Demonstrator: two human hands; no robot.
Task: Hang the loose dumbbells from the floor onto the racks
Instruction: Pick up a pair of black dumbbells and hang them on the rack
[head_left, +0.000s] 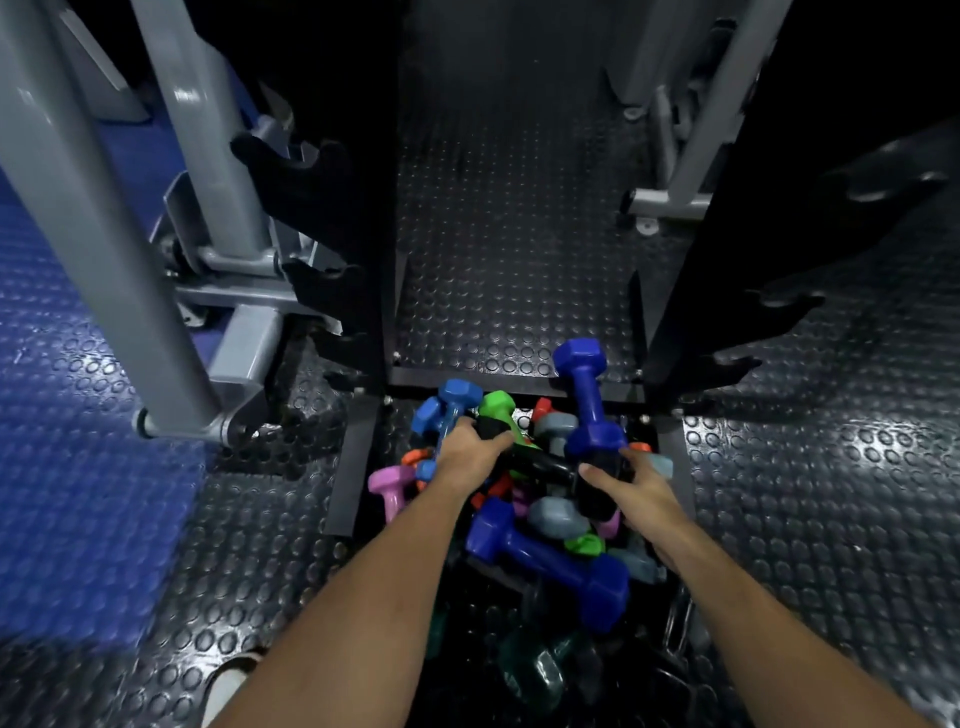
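Observation:
A heap of loose dumbbells lies on the floor between two black racks. A black dumbbell (545, 466) rests across the top of the heap. My left hand (467, 453) is closed on its left end and my right hand (636, 491) grips its right end. Around it lie a dark blue dumbbell (586, 396) pointing away from me, a second dark blue dumbbell (545, 562) nearer to me, a light blue one (449, 408), a green one (498, 405), a pink one (389, 488) and a grey one (557, 517). The left rack (358, 249) and the right rack (727, 260) show bare hooks.
A grey machine frame (104, 234) stands at the left over a blue studded mat (78, 493). Black studded flooring (509, 234) runs between the racks and away from me. Another grey frame (691, 130) stands at the back right. My shoe (228, 680) shows at the bottom left.

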